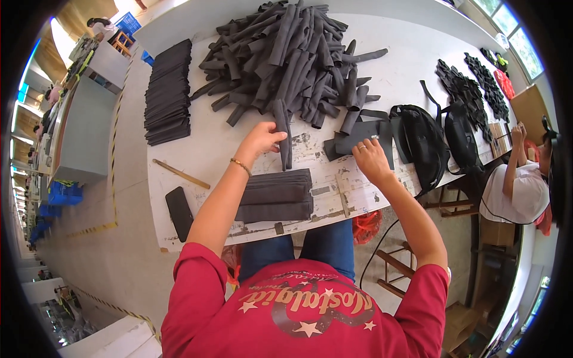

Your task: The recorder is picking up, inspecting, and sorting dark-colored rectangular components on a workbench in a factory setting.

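My left hand (261,141) is closed, thumb and fingers gripping a dark grey rolled fabric piece (283,122) that stands lengthwise in front of the big heap. My right hand (372,161), with a ring on it, is at the near edge of some dark flat pieces (349,142); its fingers are bent and pressed together on them. Close to my body lies a neat stack of dark grey folded fabric strips (274,196). Beyond my hands rises a large loose heap of similar rolled fabric pieces (292,59).
Left on the white table (209,140) are a long row of flat dark strips (168,92), a wooden stick (181,173) and a black phone (178,213). Black backpacks (421,143) lie to the right. Past them a person in white (514,190) sits working. A wooden stool (394,265) stands below.
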Motion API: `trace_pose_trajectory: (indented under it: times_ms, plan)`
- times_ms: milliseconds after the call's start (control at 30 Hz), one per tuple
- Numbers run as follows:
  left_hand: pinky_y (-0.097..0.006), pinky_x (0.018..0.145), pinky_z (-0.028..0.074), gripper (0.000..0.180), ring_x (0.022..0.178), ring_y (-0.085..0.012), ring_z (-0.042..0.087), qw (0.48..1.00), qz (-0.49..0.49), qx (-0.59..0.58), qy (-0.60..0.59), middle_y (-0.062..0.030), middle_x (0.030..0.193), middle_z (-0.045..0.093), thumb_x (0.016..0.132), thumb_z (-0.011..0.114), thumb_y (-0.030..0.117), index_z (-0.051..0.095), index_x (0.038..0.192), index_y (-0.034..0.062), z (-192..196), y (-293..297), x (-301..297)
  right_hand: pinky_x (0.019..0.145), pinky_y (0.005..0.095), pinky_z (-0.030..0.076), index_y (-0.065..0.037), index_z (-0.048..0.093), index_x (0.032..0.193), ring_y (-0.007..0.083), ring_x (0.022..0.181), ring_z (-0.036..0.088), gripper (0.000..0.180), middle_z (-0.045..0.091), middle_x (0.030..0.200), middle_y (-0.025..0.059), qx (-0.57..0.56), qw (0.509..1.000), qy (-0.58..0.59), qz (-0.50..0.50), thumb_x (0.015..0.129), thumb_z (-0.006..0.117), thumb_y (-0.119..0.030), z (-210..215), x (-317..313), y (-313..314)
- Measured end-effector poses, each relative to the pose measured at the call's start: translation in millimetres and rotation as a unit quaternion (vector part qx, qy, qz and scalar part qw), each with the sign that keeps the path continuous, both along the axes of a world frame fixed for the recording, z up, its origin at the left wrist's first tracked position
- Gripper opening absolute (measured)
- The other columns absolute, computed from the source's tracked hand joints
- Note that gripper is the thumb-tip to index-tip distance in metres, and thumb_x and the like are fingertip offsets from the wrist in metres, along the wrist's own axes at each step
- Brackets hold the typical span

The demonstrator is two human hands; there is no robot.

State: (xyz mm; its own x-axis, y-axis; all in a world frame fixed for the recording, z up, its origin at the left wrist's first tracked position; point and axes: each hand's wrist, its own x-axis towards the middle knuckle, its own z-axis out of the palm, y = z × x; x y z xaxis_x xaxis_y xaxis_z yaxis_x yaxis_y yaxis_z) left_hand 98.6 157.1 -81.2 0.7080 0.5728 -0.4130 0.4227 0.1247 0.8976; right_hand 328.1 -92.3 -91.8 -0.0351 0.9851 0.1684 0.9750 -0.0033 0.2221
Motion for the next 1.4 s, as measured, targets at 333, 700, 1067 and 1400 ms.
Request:
trace_pose_trajectory:
  times_ms: [333, 700, 1067, 1400]
  plan:
    - [-0.023, 0.064, 0.048, 0.027, 0.075, -0.0081, 0.059, 0.978, 0.071, 0.122, -0.157, -0.0050, 0.083, 0.066, 0.087, 0.070, 0.012, 0.068, 0.112, 0.0023, 59, -66, -39, 0.069, 0.0474, 0.045, 0.000, 0.042, 0.088, 0.0410, 0.078, 0.051, 0.022, 0.052, 0.091, 0.0201, 0.096, 0.908, 0.375, -0.161, 0.084, 0.062, -0.007, 29, -40, -22]
    - [-0.034, 0.075, 0.058, 0.044, 0.096, -0.0303, 0.069, 0.926, 0.155, -0.231, -0.257, -0.0187, 0.114, 0.066, 0.098, 0.057, 0.037, 0.059, 0.122, -0.0004, 64, -103, -63, 0.078, 0.0468, 0.042, -0.002, 0.050, 0.094, 0.0383, 0.086, 0.051, 0.027, 0.055, 0.097, 0.0173, 0.204, 0.901, 0.381, -0.035, 0.082, 0.072, -0.011, 74, -140, -41]
    - [-0.046, 0.090, 0.056, 0.035, 0.109, -0.0336, 0.063, 0.817, 0.240, -0.371, -0.371, -0.0162, 0.119, 0.063, 0.094, 0.065, 0.018, 0.055, 0.126, 0.0100, 55, -117, -74, 0.087, 0.0361, 0.047, -0.007, 0.066, 0.119, 0.0288, 0.102, 0.055, 0.047, 0.059, 0.107, 0.0128, 0.230, 0.842, 0.483, -0.071, 0.074, 0.080, -0.008, 90, -186, -55]
    - [-0.053, 0.095, 0.054, 0.030, 0.115, -0.0403, 0.059, 0.818, 0.213, -0.374, -0.381, -0.0244, 0.124, 0.058, 0.100, 0.053, 0.020, 0.049, 0.129, 0.0125, 49, -128, -72, 0.077, 0.0387, 0.038, -0.013, 0.073, 0.104, 0.0244, 0.088, 0.054, 0.032, 0.058, 0.094, 0.0036, 0.283, 0.877, 0.385, -0.052, 0.072, 0.078, -0.012, 93, -196, -44]
